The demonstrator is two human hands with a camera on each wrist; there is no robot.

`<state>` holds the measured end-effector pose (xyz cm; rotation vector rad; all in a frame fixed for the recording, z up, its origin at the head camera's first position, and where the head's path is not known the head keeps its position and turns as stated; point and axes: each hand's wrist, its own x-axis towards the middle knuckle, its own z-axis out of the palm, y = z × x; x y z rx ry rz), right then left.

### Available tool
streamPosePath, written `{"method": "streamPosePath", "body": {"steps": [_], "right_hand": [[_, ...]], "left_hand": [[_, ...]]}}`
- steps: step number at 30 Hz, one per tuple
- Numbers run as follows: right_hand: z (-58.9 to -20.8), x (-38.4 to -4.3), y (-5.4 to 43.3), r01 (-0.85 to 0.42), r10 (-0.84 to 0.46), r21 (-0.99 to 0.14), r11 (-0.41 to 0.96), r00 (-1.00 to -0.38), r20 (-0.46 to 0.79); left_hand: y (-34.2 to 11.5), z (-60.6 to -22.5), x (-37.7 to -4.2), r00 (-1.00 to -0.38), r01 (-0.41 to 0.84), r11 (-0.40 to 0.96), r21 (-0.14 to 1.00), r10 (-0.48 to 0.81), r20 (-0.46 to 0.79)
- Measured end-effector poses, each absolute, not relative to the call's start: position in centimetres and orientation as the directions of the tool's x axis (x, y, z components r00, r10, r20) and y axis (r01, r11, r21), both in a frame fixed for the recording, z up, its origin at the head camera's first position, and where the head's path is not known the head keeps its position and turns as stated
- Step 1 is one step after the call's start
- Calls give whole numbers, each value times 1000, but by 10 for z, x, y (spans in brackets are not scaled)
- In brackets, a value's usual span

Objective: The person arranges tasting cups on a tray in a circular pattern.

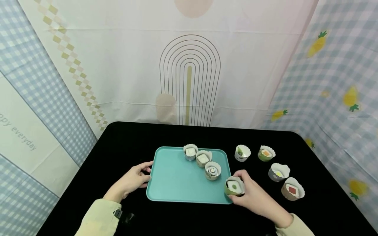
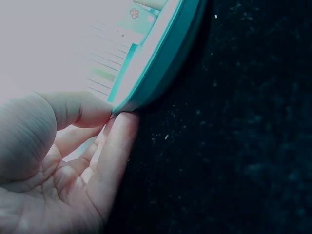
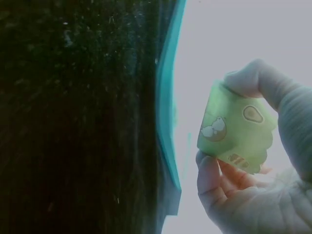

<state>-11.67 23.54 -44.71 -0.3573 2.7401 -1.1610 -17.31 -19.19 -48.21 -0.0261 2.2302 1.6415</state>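
Observation:
A teal rectangular tray (image 1: pixel 183 188) lies on the black table. At its left edge my left hand (image 1: pixel 134 180) pinches the rim between thumb and fingers, as the left wrist view also shows. Near the tray's front right corner, my right hand (image 1: pixel 251 195) holds a green paper baking cup (image 3: pixel 236 129), thumb on one side and fingers on the other. Inside that cup sits a white piece with a green centre (image 1: pixel 234 186). Toward the tray's back right stand three more paper cups: one at the back edge (image 1: pixel 190 152), one beside it (image 1: pixel 203 158), and one with a grey swirl (image 1: pixel 212 171).
Right of the tray, several paper cups stand on the table: one with green bits (image 1: pixel 242 153), a green one (image 1: pixel 266 153), a grey one with a yellow bit (image 1: pixel 278 172) and one with a red-centred piece (image 1: pixel 292 189). Patterned curtains (image 1: pixel 133 65) hang behind the table.

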Motion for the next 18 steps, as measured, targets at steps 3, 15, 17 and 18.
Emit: {"method": "streamPosePath", "body": {"steps": [3,15,17,18], "right_hand": [[-450,-123,225,-154,-293,-727,669,-954,-68],[-454,-126,204,-226,-375,-684,694,-924,-75],[-455,-125,204,-237,-383,-680,694,-921,-71],[-456,-125,204,-243,-385,-674,697,-921,-66]], "left_hand": [[-192,-481,-173,-932,-231,323,918,199,-304],[-191,-481,-174,-929,-244,319,916,195,-315],[-191,-481,-174,-929,-245,320,915,193,-316],[-191,-481,-174,-929,-245,319,915,191,-316]]}}
